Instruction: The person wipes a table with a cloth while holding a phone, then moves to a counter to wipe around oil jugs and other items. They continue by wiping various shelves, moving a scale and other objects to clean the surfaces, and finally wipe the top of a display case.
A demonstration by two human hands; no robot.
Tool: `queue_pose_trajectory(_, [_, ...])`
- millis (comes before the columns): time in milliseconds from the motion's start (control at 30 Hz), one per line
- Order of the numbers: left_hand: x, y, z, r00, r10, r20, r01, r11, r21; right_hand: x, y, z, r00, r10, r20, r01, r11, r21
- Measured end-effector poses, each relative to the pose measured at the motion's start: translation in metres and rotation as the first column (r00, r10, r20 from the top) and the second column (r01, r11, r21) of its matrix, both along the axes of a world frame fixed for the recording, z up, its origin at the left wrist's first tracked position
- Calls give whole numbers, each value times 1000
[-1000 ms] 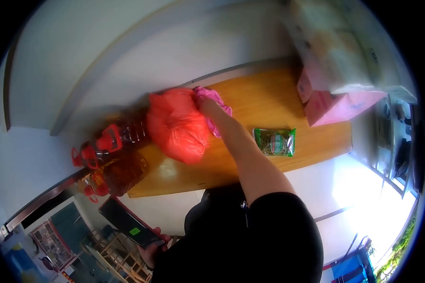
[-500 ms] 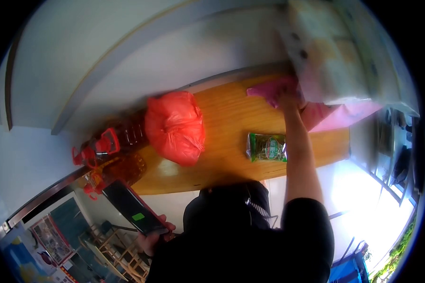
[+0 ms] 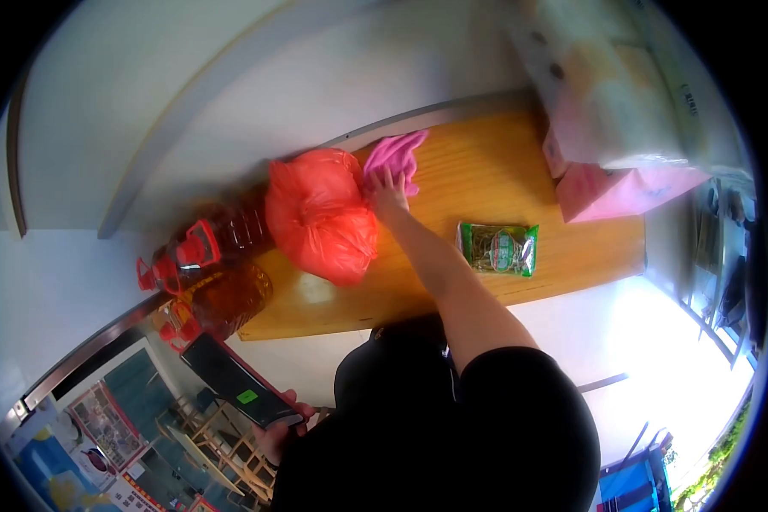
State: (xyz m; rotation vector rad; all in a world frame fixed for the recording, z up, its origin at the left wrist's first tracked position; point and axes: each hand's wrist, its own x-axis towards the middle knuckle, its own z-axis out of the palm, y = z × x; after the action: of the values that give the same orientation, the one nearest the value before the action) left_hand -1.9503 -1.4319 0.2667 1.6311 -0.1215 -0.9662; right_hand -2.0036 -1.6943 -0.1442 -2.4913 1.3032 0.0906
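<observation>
My right hand (image 3: 389,198) holds a bunched pink cloth (image 3: 394,158) down on the wooden tabletop (image 3: 478,166), fingers a little apart over its near edge. Right beside this hand, to the left, sits a knotted red plastic bag (image 3: 322,218), full and rounded; its contents are hidden. At the lower left, my left hand (image 3: 283,427) grips a dark smartphone (image 3: 237,380) by its lower end, and a small green patch shows on the screen. A green-edged clear packet (image 3: 499,249) with a printed label lies on the table, to the right of my right forearm.
Two large oil bottles with red handles, one dark (image 3: 230,230) and one amber (image 3: 230,299), stand at the table's left end. At the right end are a pink box or bag (image 3: 614,192) and a plastic-wrapped stack (image 3: 627,102). A wall runs along the back edge.
My right hand and the pink cloth have moved left across the table, from beside the wrapped stack to beside the red bag. My left hand still holds the phone.
</observation>
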Motion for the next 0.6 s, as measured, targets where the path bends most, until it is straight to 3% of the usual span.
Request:
queue_pose_trajectory(67, [1, 1, 1, 1000, 8, 16, -8, 1000, -1, -20, 46, 14, 998, 65, -25, -67, 996, -65])
queue_pose_trajectory(133, [1, 2, 0, 1000, -1, 24, 1, 1000, -8, -51, 95, 17, 928, 367, -70, -363, 930, 66])
queue_pose_trajectory(200, [2, -1, -1, 999, -38, 1, 38, 999, 2, -80, 161, -12, 910, 315, 269, -344, 937, 65])
queue_pose_trajectory(267, [6, 0, -3, 992, -122, -45, 122, 993, 5, -112, 201, -9, 892, 408, 194, -382, 910, -160])
queue_pose_trajectory(300, [5, 0, -4, 990, -131, -55, 131, 991, 1, -121, 195, 11, 897, 401, 184, -375, 913, -158])
queue_pose_trajectory(333, [5, 0, -5, 985, -158, -64, 156, 987, -32, -130, 173, 60, 962, 184, 201, -251, 886, 390])
queue_pose_trajectory(367, [5, 0, -6, 980, -186, -74, 181, 981, -68, -137, 159, 86, 995, -22, 100, -69, 573, 817])
queue_pose_trajectory(433, [10, 0, -9, 969, -234, -82, 224, 968, -117, -169, 153, 38, 989, -60, 139, -31, 819, 573])
queue_pose_trajectory(467, [13, 0, -13, 948, -306, -92, 289, 944, -162, -192, 136, 44, 957, -197, 214, 103, 918, 384])
queue_pose_trajectory(500, [16, 2, -17, 923, -372, -97, 347, 915, -204, -214, 118, 56, 900, -299, 318, 249, 950, 189])
queue_pose_trajectory(533, [19, 3, -22, 906, -404, -124, 364, 895, -257, -237, 98, 55, 907, -333, 257, 339, 940, 19])
queue_pose_trajectory(600, [17, 4, -23, 893, -423, -155, 363, 880, -305, -278, 74, 53, 916, -377, 139, 383, 924, -14])
